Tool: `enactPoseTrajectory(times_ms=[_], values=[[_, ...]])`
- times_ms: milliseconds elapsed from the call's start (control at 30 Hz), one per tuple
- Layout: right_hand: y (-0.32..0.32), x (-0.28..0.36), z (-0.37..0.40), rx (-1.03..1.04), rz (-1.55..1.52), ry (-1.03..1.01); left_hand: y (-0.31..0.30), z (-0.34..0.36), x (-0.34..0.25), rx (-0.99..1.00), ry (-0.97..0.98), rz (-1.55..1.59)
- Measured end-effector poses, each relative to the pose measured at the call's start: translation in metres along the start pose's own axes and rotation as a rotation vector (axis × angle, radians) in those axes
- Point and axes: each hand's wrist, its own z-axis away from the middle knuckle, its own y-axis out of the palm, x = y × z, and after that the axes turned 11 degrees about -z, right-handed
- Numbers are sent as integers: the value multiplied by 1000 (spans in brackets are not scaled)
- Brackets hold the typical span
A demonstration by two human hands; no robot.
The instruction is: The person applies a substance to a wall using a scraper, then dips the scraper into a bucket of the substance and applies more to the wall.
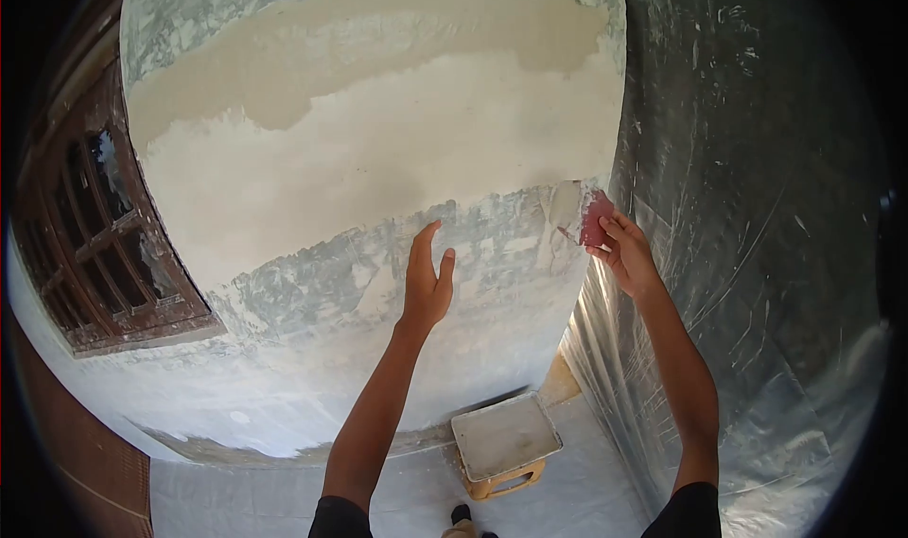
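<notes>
Pinched in my right hand [619, 250] is a small dark red scraper [596, 218], its edge smeared with pale paste and held against the right edge of the wall [378, 150]. My left hand [428, 278] is raised in front of the wall with thumb and fingers apart, holding nothing. Smooth beige paste covers the upper wall. Around my hands the surface is rough, patchy grey and white.
A wooden window [113, 226] is on the left. Dark plastic sheeting [747, 254] hangs at the right. Below, a tray [506, 436] rests on a yellow stool [506, 481], on a floor covered in pale sheeting [378, 500]. A foot [461, 513] shows at the bottom.
</notes>
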Motion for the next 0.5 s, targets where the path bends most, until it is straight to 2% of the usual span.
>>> enactPoseTrajectory(times_ms=[333, 400, 500], values=[[32, 104, -83, -6, 143, -454, 14, -149, -43, -149, 356, -102], [29, 119, -104, 4, 171, -504, 21, -173, -48, -239, 463, -189], [30, 138, -138, -19, 202, -636, 32, -198, -55, -316, 512, -243]])
